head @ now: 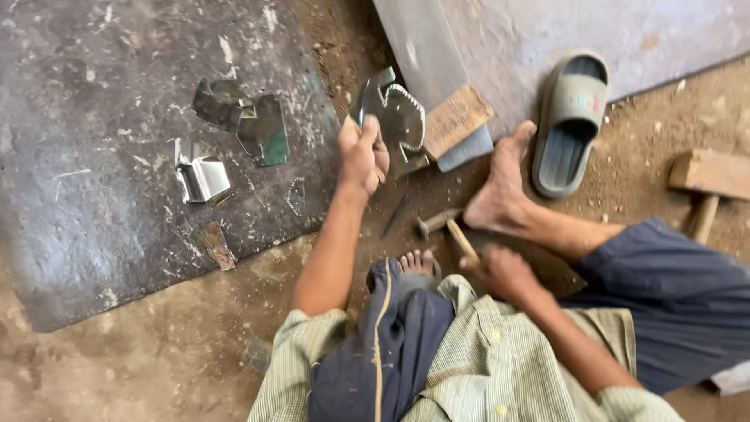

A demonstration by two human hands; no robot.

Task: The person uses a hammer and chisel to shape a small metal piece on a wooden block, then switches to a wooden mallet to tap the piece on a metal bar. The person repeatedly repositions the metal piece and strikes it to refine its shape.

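Head camera looks steeply down, close, probably tilted.

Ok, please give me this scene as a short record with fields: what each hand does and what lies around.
left hand: left hand grips a cut sheet-metal piece with a toothed edge, held up
right hand: right hand holds a hammer by its wooden handle, head low by the ground
floor: metal scraps lie on a dark metal sheet
nearby: grey sandal, wooden mallet

The wooden mallet [707, 184] handle's lower end is hidden behind the knee.
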